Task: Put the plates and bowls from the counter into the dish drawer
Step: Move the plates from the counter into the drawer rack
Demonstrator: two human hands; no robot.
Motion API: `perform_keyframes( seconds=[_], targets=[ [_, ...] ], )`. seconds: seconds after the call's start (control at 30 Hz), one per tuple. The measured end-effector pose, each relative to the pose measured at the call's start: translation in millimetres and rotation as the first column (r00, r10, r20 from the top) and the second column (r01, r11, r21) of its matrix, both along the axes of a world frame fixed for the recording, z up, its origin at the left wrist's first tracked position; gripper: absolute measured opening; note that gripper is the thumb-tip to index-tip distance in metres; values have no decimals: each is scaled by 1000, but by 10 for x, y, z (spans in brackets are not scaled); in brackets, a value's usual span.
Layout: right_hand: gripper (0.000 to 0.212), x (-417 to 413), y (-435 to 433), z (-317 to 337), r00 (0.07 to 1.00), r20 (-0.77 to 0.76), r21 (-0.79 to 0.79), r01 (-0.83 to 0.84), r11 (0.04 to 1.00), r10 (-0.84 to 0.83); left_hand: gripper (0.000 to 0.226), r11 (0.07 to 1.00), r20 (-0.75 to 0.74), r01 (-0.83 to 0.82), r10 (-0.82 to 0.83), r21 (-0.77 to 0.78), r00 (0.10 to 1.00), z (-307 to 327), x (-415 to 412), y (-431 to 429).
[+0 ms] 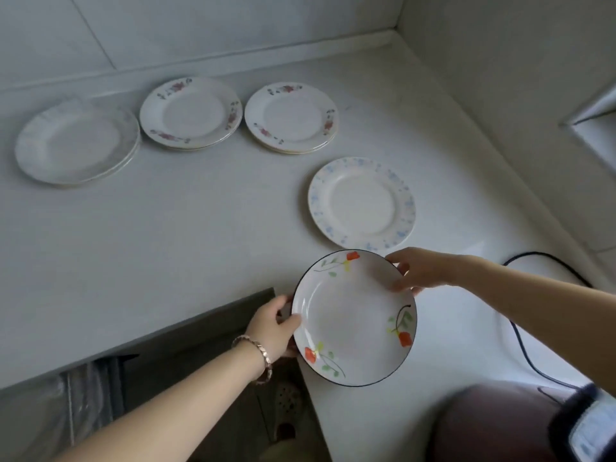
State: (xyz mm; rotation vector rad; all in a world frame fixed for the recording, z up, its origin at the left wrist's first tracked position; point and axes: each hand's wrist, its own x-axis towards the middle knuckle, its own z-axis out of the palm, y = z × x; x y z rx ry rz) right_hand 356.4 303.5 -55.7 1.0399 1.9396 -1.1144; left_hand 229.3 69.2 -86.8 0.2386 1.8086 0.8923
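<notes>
We hold the flowered dish (354,317) by its rim, left hand (274,328) and right hand (418,272) both with fingers closed on it, just off the tabletop's (186,241) near edge. So one dish is mid-transfer; the blue-speckled plate (361,203) and three stacks along the back edge wait. Next we judge it must go down left into the drawer (203,331), kept level.

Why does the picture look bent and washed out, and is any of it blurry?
Head view: the wide lens bows the counter edges; soft, flat daylight gives only faint shadows; the leftmost plates look pale and smeared; the dark thing at bottom right is blurred, while the held bowl is sharp.
</notes>
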Motion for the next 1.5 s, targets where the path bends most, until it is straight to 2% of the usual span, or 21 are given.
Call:
perform_keyframes(
  seconds=[0.1,0.27,0.37,0.47,0.6,0.73,0.83,1.0,1.07,1.17,1.37,1.5],
  targets=[
    [46,-326,-331,152,996,-80,-44,-30,999,27,22,993,-35,-104,106,51,994,160,-248,-427],
    [35,-928,-1187,342,988,-150,-179,-71,981,45,14,951,-115,-296,305,84,946,316,-642,-1433],
    [36,-1256,-1882,371,980,-196,-267,-76,961,23,22,909,-177,-408,416,84,892,368,-872,-2157],
    [35,-1570,-2685,289,973,-231,-342,-68,937,-13,16,854,-245,-518,515,59,821,356,-1138,-2966],
    [32,-1957,-3849,66,967,-248,-394,-46,918,-58,20,794,-331,-605,586,56,739,269,-1517,-4066],
    [35,-2245,-4777,-280,973,-189,-435,37,900,-131,16,787,-247,-617,600,10,761,111,-1778,-4971],
    [39,-2375,-5310,-559,973,-127,-420,123,899,-192,11,736,-184,-674,655,-61,733,-145,-1927,-5487],
    [40,-2512,-5835,-1049,967,-28,-374,226,899,-255,13,715,-171,-670,648,-199,742,-677,-2148,-5820],
    [37,-2603,-5940,-1243,964,5,-349,249,903,-264,12,682,-157,-694,678,-231,718,-928,-2247,-5841],
    [24,-2755,-6049,-1488,956,26,-281,288,916,-293,20,695,-245,-663,616,-280,749,-1325,-2404,-5811],
    [12,-3043,-6025,-2018,934,-88,-44,344,938,-346,28,747,-338,-609,519,-266,785,-1807,-2765,-5538],
    [29,-3179,-6002,-2312,928,-153,37,350,936,-341,33,766,-377,-595,491,-242,785,-2036,-2979,-5356]
  ],
)
